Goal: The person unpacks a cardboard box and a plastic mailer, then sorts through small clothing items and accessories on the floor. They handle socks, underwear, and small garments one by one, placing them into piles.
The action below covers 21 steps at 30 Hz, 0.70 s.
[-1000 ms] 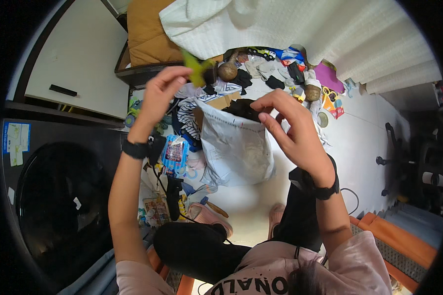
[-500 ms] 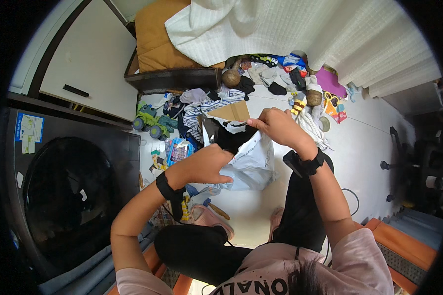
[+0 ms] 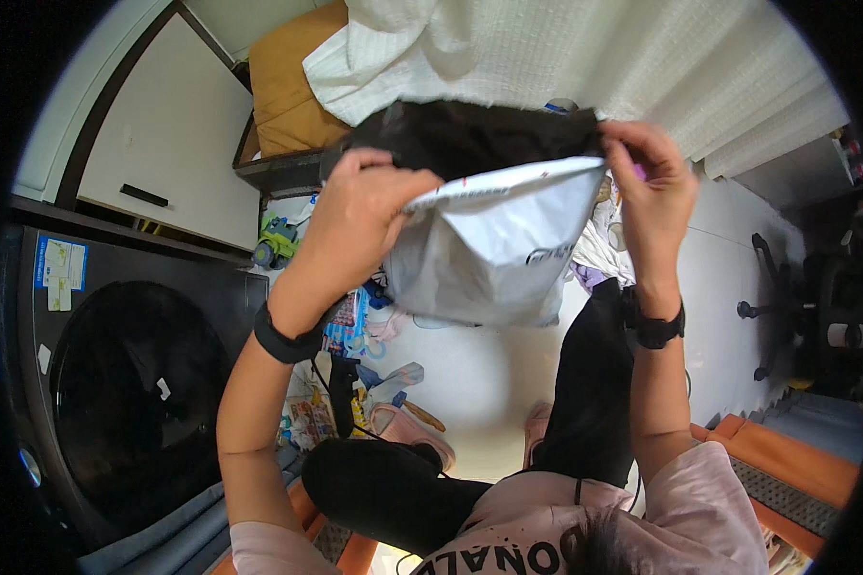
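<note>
A white plastic mailer bag (image 3: 494, 249) with a black lining hangs in the air before me, its mouth spread wide and facing away from my body. My left hand (image 3: 355, 220) is closed on the left end of the bag's rim. At the right corner of the rim, my right hand (image 3: 654, 177) pinches the plastic between thumb and fingers. The bag's dark inside (image 3: 479, 134) shows beyond the near edge; whether anything lies in it I cannot tell. Black bands circle both my wrists.
A green toy truck (image 3: 276, 240) stands on the floor by the cabinet (image 3: 173, 105). White cloths (image 3: 599, 235) lie right of the bag. A black front-loading appliance (image 3: 144, 364) is at the left, a dark chair base (image 3: 762, 307) at the right. Pink slippers (image 3: 412, 433) are below.
Both hands have lifted the bag off the floor pile and drawn its mouth wide. The bag now covers most of the clothes and toys behind it. The cardboard piece is hidden from view.
</note>
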Motion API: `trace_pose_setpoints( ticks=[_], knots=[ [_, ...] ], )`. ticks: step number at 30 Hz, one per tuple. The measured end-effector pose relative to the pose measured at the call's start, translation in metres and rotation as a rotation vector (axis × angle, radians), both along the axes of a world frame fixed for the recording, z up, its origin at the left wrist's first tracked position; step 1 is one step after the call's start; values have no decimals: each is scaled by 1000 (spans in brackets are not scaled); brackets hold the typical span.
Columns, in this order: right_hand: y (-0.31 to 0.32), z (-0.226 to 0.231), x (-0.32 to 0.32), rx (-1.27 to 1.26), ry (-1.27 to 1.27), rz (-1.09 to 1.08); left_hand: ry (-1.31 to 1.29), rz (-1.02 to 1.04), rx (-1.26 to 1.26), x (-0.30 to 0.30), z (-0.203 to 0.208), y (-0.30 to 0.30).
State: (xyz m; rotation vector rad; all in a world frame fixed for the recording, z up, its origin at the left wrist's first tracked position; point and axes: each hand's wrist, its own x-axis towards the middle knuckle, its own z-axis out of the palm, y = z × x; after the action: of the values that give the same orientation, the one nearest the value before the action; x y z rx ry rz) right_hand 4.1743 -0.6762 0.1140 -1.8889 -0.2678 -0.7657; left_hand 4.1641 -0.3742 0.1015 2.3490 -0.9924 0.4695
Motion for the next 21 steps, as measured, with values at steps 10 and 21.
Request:
trace_pose_setpoints(
  ticks=[10, 21],
  knots=[
    [-6, 2, -23, -127, -283, -169, -315, 121, 40, 68, -24, -27],
    [16, -160, 1, -616, 644, 248, 173, 235, 127, 80, -224, -11]
  ],
)
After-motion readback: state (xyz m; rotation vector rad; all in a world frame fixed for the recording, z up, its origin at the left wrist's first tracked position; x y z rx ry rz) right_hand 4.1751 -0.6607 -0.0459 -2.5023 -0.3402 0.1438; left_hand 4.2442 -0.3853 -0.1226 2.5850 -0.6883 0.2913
